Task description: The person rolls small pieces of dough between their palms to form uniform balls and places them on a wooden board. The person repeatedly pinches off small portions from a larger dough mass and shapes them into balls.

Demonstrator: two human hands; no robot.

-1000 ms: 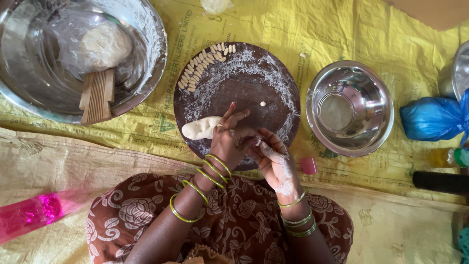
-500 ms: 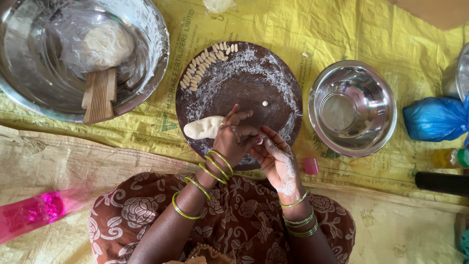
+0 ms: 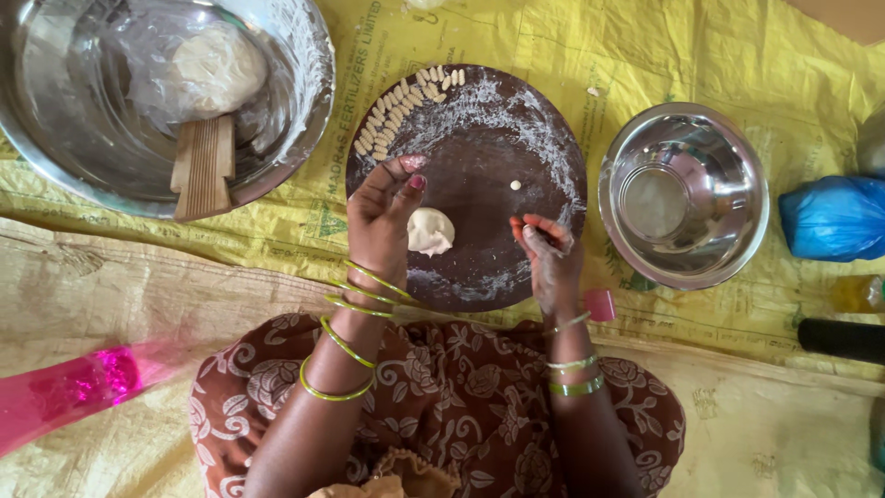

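1. The person sits on the floor with a round dark wooden board point(image 3: 479, 138) dusted with white flour in front of the knees, lying on a yellow woven plastic sheet point(image 3: 645, 55).
2. The left hand point(image 3: 383, 217) hovers over the near left part of the board, its fingers point(image 3: 412, 164) loosely bent and empty, pink nails pointing up toward the far rim.
3. A soft white lump of dough point(image 3: 430, 231) rests on the board just beside the left hand's thumb side; I cannot tell whether they touch.
4. The right hand point(image 3: 548, 254) is at the board's near right edge, fingers curled in together; whether a bit of dough is pinched between them is too small to tell.
5. One tiny pale dough pellet point(image 3: 515, 185) lies alone near the middle of the board, between the two hands.
6. Rows of small shaped dough pieces point(image 3: 396, 111) line the far left rim of the board.
7. A large steel basin point(image 3: 295, 92) to the left holds a ball of dough under clear plastic point(image 3: 217, 69) and a ridged wooden paddle point(image 3: 205, 166).
8. A smaller steel bowl point(image 3: 728, 166) stands just right of the board, and a blue plastic bag point(image 3: 834, 217) lies beyond it.
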